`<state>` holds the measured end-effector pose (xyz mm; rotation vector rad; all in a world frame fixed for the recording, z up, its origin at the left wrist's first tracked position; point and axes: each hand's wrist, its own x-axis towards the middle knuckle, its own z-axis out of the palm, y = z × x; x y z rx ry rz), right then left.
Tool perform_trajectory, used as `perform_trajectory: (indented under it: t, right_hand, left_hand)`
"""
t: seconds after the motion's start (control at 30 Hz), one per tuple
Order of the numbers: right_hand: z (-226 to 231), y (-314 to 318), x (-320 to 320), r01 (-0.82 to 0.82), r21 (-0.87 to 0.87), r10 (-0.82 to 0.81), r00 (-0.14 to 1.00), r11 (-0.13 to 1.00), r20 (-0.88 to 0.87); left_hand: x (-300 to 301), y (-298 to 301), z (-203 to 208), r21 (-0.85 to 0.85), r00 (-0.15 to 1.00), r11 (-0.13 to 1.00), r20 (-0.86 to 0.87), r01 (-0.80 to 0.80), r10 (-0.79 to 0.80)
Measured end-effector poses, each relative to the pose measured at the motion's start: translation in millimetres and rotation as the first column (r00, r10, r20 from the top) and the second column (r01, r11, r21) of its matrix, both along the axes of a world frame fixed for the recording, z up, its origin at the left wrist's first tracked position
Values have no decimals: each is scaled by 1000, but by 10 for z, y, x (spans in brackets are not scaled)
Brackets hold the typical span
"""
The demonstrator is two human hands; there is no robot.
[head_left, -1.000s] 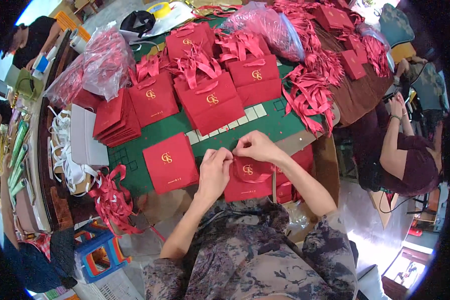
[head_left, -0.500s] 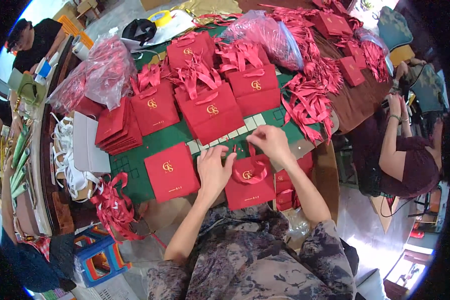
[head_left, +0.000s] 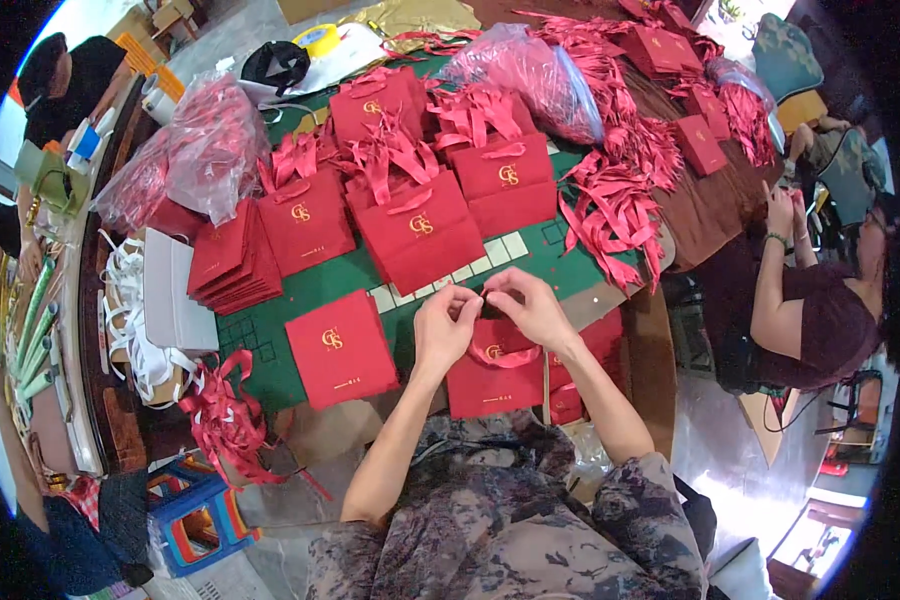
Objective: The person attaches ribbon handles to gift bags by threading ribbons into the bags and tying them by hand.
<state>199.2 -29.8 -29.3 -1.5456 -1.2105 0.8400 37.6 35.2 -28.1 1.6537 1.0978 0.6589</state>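
Left hand (head_left: 447, 325) and right hand (head_left: 530, 310) nearly meet above the bag (head_left: 495, 388), fingertips drawn in; can't tell if gripping anything. Half a second ago: farther apart.

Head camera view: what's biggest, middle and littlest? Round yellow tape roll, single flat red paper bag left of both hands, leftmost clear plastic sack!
1. Leftmost clear plastic sack
2. Single flat red paper bag
3. Round yellow tape roll

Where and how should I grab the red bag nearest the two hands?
Perhaps pinch the red bag by its near edge, coming from the person's side. That edge is straight and uncovered, while the ribbon droops over its far part, near the left hand and right hand.
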Motion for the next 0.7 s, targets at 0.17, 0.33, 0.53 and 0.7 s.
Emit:
perform_trajectory:
  t: [0.17, 0.33, 0.53, 0.7]
  right_hand:
    - [109, -9, -23, -47, -48, 48, 999, 998, 19]
    - [188, -28, -37, -29, -68, 26, 999, 997, -46]
    - [188, -14, -21, -11, -89, 11, 1000, 996, 1]
    - [106, -14, 92, 39, -38, -43, 994, 999, -99]
  left_hand:
    - [-12, 19, -127, -80, 988, 995, 146, 65, -53]
    - [1, 20, -119, -114, 982, 990, 181, 83, -62]
    - [-19, 46, -99, -135, 977, 984, 191, 119, -92]
    - [-50, -139, -53, -16, 970, 998, 235, -54, 57]
